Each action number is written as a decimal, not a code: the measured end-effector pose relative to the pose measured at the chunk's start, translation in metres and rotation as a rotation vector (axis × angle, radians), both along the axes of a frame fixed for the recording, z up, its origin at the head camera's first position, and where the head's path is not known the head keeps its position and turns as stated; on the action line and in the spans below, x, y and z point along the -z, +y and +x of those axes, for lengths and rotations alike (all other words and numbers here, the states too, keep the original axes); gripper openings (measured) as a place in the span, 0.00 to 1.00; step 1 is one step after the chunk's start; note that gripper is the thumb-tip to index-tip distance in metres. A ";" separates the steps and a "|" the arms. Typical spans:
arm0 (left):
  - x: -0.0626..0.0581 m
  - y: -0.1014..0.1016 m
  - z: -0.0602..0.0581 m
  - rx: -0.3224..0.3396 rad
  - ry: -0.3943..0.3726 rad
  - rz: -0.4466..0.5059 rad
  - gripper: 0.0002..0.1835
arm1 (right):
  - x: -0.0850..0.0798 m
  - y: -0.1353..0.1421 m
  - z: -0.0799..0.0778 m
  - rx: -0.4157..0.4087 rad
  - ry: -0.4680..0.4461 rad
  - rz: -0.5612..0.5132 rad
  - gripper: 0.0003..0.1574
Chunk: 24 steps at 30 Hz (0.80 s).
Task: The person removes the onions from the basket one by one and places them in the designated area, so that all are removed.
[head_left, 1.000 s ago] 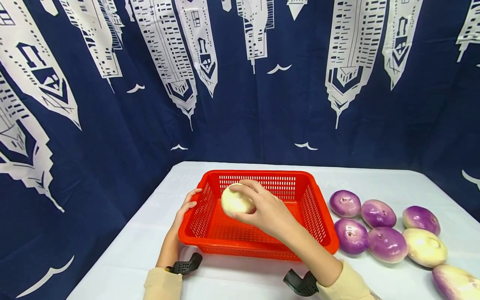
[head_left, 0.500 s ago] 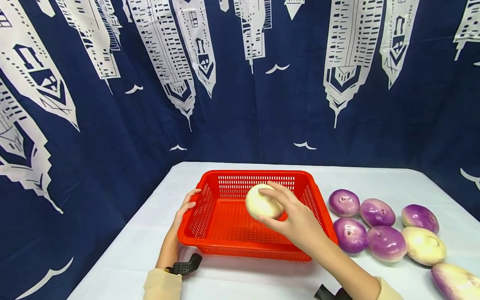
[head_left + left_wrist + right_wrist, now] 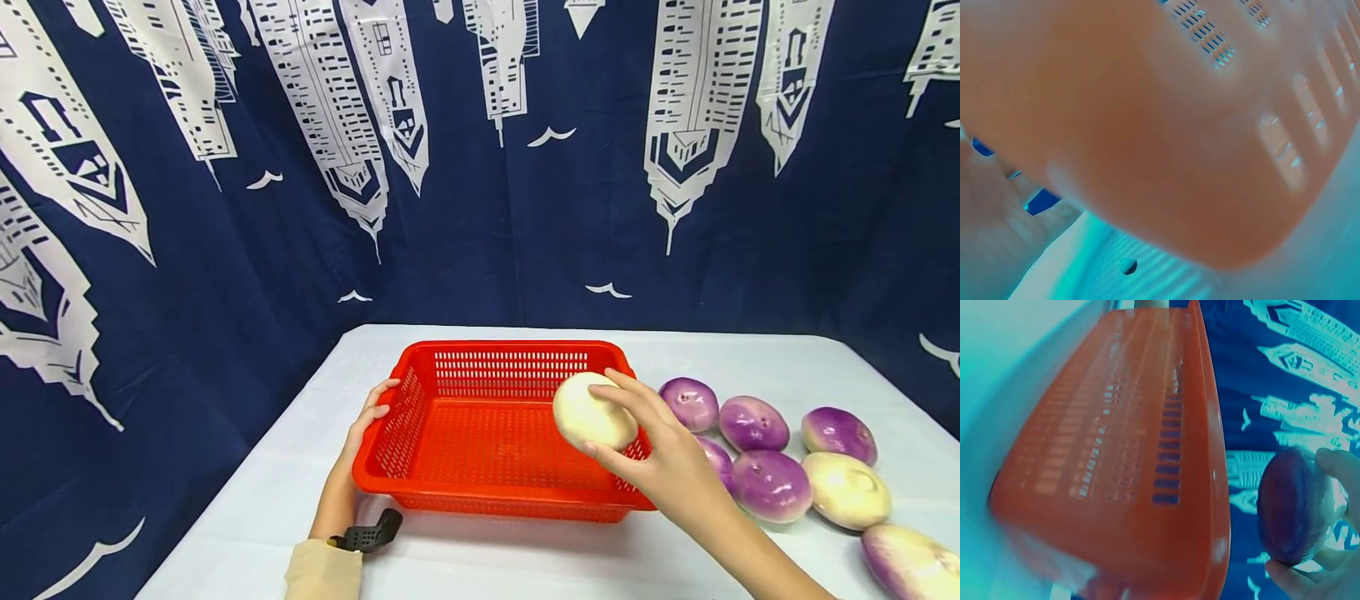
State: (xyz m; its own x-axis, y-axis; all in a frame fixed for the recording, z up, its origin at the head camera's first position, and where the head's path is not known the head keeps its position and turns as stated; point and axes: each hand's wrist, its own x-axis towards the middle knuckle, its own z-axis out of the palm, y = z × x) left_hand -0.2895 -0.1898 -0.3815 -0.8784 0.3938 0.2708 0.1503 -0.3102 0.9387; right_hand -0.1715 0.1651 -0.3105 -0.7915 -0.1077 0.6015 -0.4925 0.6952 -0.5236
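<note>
A red plastic basket (image 3: 480,493) stands on the white table, its perforated walls and inside floor in view. My left hand (image 3: 360,433) holds the basket's left side, fingertips at the rim; in the left wrist view the basket wall hides much of that hand (image 3: 997,231). My right hand (image 3: 675,458) pinches a turnip (image 3: 588,412) between thumb and fingers, above the basket's right end. Its pale side shows in the head view, and a purple side of the turnip (image 3: 1288,506) in the right wrist view. Several purple-and-cream turnips (image 3: 772,486) lie to the right.
On the table's right side lie a mostly cream turnip (image 3: 847,490) and another turnip (image 3: 915,562) at the near right edge. A dark blue curtain (image 3: 480,250) with white city prints hangs behind the table (image 3: 247,508).
My right hand has carried the turnip rightward, from over the basket's middle to its right end. My left hand has stayed at the basket's left side.
</note>
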 end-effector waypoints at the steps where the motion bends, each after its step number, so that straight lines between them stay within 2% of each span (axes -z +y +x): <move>1: 0.000 0.000 0.000 -0.003 0.000 -0.001 0.24 | 0.000 0.004 0.002 0.013 0.010 0.008 0.37; 6: -0.001 0.000 0.000 -0.009 0.005 0.001 0.24 | 0.007 0.022 0.010 0.080 0.023 0.015 0.37; 15: -0.004 0.000 0.001 -0.025 0.000 -0.015 0.24 | 0.029 0.051 0.024 0.140 0.046 -0.015 0.39; 21: -0.005 0.001 0.001 -0.062 -0.022 -0.027 0.23 | 0.044 0.071 0.030 0.159 0.174 -0.018 0.43; 24: -0.006 0.001 0.003 -0.069 -0.031 -0.037 0.24 | 0.051 0.082 0.031 0.179 0.203 -0.022 0.42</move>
State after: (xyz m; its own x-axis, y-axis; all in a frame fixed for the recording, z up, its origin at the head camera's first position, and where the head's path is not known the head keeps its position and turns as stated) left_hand -0.2861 -0.1883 -0.3759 -0.9114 0.3414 0.2297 0.1410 -0.2654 0.9538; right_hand -0.1401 0.2476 -0.3619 -0.6599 0.0381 0.7504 -0.4593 0.7699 -0.4430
